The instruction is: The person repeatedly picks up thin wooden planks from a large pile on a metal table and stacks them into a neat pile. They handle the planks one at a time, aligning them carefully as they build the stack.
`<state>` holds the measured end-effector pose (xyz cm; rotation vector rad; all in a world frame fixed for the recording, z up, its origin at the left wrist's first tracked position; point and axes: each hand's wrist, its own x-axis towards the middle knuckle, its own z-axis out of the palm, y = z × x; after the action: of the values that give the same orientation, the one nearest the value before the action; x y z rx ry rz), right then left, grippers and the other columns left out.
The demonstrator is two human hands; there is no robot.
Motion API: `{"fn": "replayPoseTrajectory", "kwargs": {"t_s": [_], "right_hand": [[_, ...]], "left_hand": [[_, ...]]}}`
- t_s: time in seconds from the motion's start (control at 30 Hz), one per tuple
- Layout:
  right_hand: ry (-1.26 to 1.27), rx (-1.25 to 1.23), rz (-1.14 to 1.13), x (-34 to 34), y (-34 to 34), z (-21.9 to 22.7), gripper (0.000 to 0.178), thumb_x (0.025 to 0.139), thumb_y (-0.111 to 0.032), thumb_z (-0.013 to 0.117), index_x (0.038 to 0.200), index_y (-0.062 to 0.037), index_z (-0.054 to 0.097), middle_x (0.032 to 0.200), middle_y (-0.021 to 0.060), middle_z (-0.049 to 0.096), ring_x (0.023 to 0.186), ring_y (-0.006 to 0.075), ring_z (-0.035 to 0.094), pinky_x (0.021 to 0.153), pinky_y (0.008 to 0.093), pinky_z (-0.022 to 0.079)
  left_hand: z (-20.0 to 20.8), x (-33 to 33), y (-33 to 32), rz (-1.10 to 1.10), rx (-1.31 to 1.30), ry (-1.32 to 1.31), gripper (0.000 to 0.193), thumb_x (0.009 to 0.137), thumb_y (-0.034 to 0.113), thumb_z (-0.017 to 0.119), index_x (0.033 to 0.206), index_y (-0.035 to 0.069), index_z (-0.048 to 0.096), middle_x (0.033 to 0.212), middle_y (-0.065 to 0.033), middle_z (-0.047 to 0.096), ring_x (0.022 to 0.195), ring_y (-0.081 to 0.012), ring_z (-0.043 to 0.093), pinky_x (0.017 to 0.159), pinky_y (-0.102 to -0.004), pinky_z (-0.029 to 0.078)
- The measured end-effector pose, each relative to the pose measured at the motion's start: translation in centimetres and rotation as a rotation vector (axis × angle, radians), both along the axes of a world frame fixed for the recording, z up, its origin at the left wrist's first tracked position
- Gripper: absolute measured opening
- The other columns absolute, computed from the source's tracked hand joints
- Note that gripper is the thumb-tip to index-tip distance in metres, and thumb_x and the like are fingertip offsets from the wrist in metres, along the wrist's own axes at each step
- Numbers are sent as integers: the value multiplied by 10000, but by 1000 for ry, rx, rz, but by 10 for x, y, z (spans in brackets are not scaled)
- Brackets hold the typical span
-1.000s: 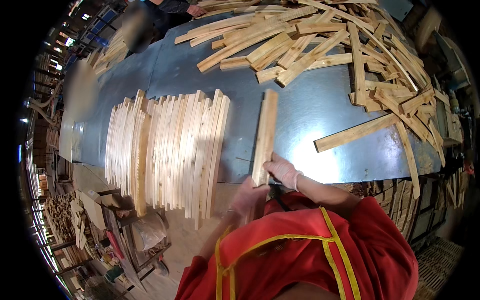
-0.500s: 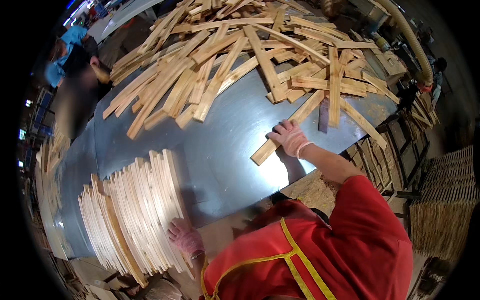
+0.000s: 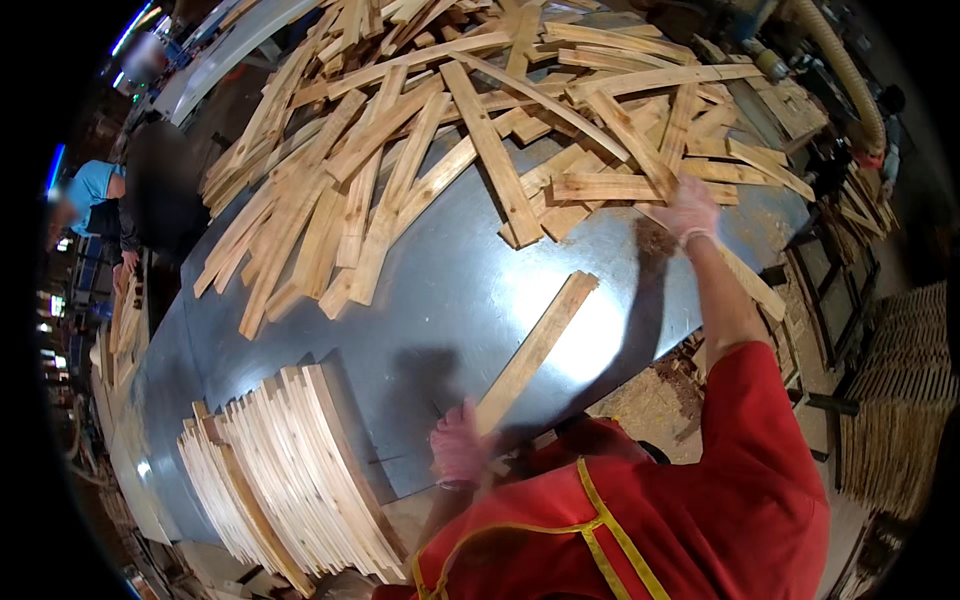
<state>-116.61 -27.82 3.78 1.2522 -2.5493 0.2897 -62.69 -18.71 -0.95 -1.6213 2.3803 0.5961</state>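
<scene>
On the metal table (image 3: 420, 310), head view: the left hand (image 3: 460, 445), gloved, is closed around the near end of a single slat (image 3: 535, 345) that lies flat and slants away toward the heap. The right hand (image 3: 688, 208), also gloved, is stretched far forward with fingers spread, resting on or just above loose slats at the near edge of the heap (image 3: 480, 130); whether it grips one cannot be told. A stack (image 3: 290, 470) of slats set on edge stands at the near left corner of the table, well apart from the held slat.

Step in hand, as judged: one slat drawn clear and kept at the table edge while the other hand picks from the heap. The next move calls for a firm grasp on a single piece without dragging its neighbours, and for squaring the held slat before it joins the stack.

Hidden or unclear: the left palm and the slat's near end are covered by the glove and red sleeve (image 3: 740, 450); the right fingertips blur; the stack's base is cut off. A person (image 3: 150, 190) at far left is indistinct.
</scene>
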Motion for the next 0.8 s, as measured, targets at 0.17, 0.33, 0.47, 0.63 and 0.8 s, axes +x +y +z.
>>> {"fn": "replayPoseTrajectory", "kwargs": {"t_s": [0.17,0.33,0.47,0.63,0.8], "right_hand": [[-980,-90,32,-26,29,-66,727,771,-334,863,1374,-19,606,1163,191,765,982,336,740,955,436,550],[-1875,-223,205,206,61,-24,609,845,-194,825,1366,-7,571,1081,102,663,1035,205,658,962,337,557],[-2328,-100,328,346,74,-58,458,921,-249,761,1290,-36,593,1002,53,649,958,194,653,928,336,562],[-2143,558,380,467,93,-62,749,1003,-455,713,1548,2,480,1316,112,682,1216,243,639,1088,376,502],[-1502,606,676,512,66,-37,885,923,-522,733,1563,14,441,1333,254,682,1249,347,656,1098,404,488]], "left_hand": [[6,22,-9,81,338,284,657,902,380,773,1466,108,574,1244,-154,693,1135,-324,690,954,-436,555],[44,35,13,663,703,851,416,974,133,643,1384,63,661,1098,-82,733,1003,-164,664,903,-337,548],[36,60,13,783,753,1056,478,941,123,640,1404,8,620,1140,-71,707,1011,-177,653,913,-344,541],[30,100,47,674,564,1184,631,875,153,685,1472,37,515,1178,-128,699,1046,-225,683,922,-379,557],[1,164,118,838,414,714,598,845,189,736,1399,71,544,1258,-191,701,1129,-378,700,919,-465,573]]}}
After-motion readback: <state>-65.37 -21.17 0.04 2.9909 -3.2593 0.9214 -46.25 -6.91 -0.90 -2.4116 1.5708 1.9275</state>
